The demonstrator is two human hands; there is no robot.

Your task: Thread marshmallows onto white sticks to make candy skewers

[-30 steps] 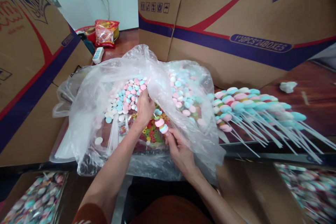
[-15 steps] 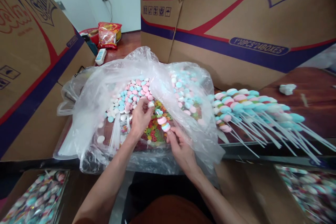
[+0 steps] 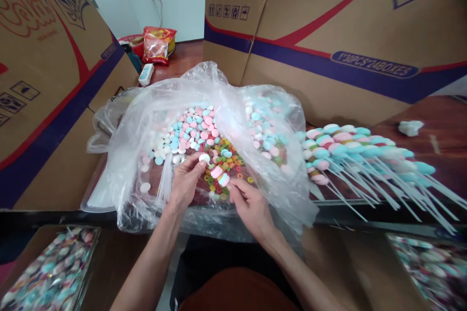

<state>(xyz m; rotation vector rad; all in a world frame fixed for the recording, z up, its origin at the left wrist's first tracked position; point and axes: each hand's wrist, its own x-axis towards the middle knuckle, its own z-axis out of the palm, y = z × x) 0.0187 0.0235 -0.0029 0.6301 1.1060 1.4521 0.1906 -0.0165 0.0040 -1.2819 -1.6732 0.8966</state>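
My left hand (image 3: 187,180) pinches a round white marshmallow (image 3: 204,158) between thumb and fingers. Just to its right, my right hand (image 3: 250,201) grips a candy skewer (image 3: 216,172) by its lower end. Pink and blue marshmallows with coloured gummy rings between them are threaded on that skewer, its tip pointing at the white marshmallow. Most of its stick is hidden by my fingers. Under and behind my hands lie loose gummy rings (image 3: 237,161) in yellow, green and red. Beyond them spreads a heap of pink, blue and white marshmallows (image 3: 193,126).
A clear plastic sheet (image 3: 136,107) surrounds and partly covers the heap. White sticks (image 3: 166,177) lie left of my hands. Finished candy skewers (image 3: 350,143) are piled on the right. Large cardboard boxes (image 3: 328,87) stand behind and left. Bagged candy (image 3: 51,267) sits in boxes below.
My left hand has drawn back from the edge of the marshmallow heap with the white marshmallow, nearer to the skewer's tip. The view has shifted slightly left.
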